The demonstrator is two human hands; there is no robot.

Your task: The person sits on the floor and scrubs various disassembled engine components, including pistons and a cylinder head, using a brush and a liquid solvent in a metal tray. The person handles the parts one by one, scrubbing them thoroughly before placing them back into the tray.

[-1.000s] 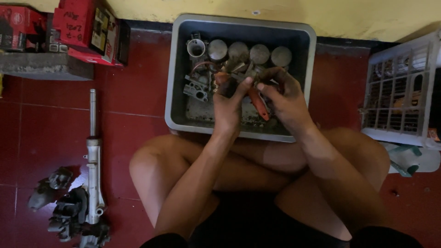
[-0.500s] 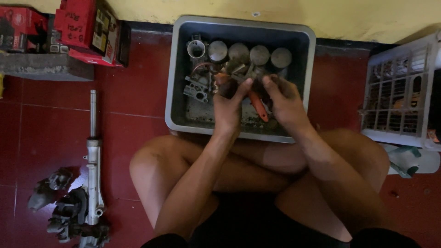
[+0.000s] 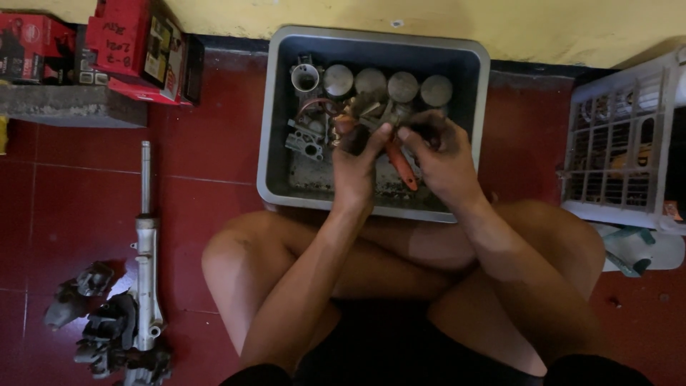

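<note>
While both hands meet over the grey rectangular plastic tub point(image 3: 275, 107) on the red tiled floor point(image 3: 86, 207), the left hand point(image 3: 357, 161) and right hand point(image 3: 439, 154) together grip a small dark metal part point(image 3: 389, 114), above an orange-handled tool point(image 3: 401, 166) and round grey metal pistons point(image 3: 386, 84).

Grey tub point(image 3: 271, 143): plastic, matt, grimy inside. Round pistons point(image 3: 386, 84) in row: dull metal, tops smooth, faint sheen. Carburettor parts point(image 3: 306, 139): cast metal, rough, oily. Tool handle point(image 3: 401, 166): orange plastic, smooth. Left hand point(image 3: 357, 161), right hand point(image 3: 441, 154): skin smeared dark with grease. Floor point(image 3: 207, 143): red tiles, glossy. Steering rack point(image 3: 146, 243): bare metal, dull, dirty. Red boxes point(image 3: 139, 46): printed cardboard. White crate point(image 3: 618, 143): plastic lattice, scuffed
</note>
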